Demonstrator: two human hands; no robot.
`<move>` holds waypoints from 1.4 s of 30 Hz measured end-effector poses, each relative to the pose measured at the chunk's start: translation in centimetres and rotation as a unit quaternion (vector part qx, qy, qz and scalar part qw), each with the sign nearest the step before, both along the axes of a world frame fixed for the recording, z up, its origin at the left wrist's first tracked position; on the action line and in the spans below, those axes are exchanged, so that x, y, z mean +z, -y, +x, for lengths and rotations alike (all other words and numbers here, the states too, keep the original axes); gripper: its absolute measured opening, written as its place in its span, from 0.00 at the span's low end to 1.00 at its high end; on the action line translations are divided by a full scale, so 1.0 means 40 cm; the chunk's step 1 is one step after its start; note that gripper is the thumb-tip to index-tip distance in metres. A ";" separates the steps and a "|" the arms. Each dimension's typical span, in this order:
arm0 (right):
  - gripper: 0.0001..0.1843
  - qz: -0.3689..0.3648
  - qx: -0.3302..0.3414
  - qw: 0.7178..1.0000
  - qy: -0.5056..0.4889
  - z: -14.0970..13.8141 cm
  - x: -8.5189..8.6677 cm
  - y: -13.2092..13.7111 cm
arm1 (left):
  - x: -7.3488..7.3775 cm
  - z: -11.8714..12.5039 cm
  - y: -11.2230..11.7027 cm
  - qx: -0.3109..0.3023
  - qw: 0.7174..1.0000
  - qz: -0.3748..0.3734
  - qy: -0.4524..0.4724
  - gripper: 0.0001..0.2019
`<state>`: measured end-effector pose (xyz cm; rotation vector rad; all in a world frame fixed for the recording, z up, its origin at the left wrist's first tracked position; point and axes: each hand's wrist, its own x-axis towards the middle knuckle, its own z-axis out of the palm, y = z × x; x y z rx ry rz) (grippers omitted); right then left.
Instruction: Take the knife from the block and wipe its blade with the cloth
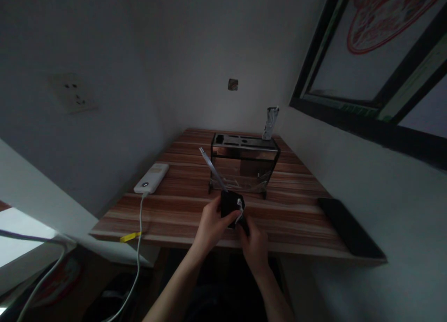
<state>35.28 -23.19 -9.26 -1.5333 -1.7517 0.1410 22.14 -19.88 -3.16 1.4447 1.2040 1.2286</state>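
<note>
My left hand (212, 221) and my right hand (254, 245) are closed together on a black-handled tool (229, 203) above the near edge of the wooden table (181, 205). A thin silvery blade (211, 167) sticks up and to the left from the black handle. A small white piece (240, 205) shows on the handle between my fingers. Just behind stands a metal and glass holder (244, 166) with slots in its top.
A white power bank (152, 177) with a white cable (139, 238) and a yellow tag (130, 237) lies at the table's left. A dark flat slab (349, 229) lies at the right edge. A silvery tube (270, 123) stands behind the holder. A wall socket (72, 93) is up on the left.
</note>
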 end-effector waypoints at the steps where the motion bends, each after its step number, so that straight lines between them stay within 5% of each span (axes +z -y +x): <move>1: 0.13 0.000 -0.001 1.000 0.002 0.000 -0.001 0.000 | -0.002 0.001 -0.001 0.001 1.000 0.000 0.006 0.17; 18: 0.15 -0.008 0.007 0.997 -0.081 0.002 -0.001 0.001 | -0.020 0.048 0.044 0.006 0.998 0.053 0.032 0.14; 29: 0.16 -0.034 0.019 0.998 -0.038 0.001 0.003 0.005 | -0.013 0.025 0.011 0.002 0.993 -0.012 0.118 0.18; 42: 0.16 -0.015 0.011 0.998 -0.063 0.002 -0.001 0.004 | 0.002 0.008 0.004 -0.031 0.995 -0.036 0.086 0.19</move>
